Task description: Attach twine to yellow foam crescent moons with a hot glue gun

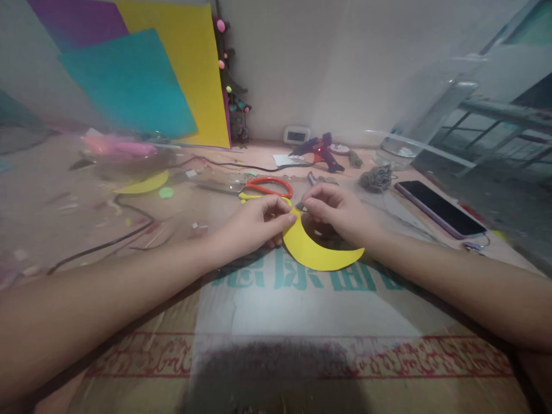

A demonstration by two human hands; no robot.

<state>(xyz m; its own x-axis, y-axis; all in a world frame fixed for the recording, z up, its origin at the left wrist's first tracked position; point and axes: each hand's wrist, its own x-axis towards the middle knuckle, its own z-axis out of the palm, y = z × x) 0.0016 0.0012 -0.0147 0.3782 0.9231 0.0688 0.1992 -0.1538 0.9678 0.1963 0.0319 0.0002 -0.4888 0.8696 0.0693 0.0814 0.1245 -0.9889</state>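
A yellow crescent-moon cutout (319, 257) is pinched near its upper tip between the thumb and fingers of my left hand (250, 225). Its lower tip points right, close to my right wrist. My right hand (340, 210) is closed at that same upper tip, its thumb and forefinger on a small bit of grey yarn (301, 205) that touches or nearly touches the crescent. Just beyond my left fingers lie scissors with orange handles (269, 185). A second yellow handle or piece (246, 197) shows below them, partly hidden by my left hand.
Behind stand a glue gun (321, 154) with a red light, a small white device (296, 135) and a grey yarn ball (376, 179). A phone (440, 208) lies right. Another yellow crescent (144, 184) and a dark cord (142, 224) lie left. Coloured sheets (133, 86) lean on the wall.
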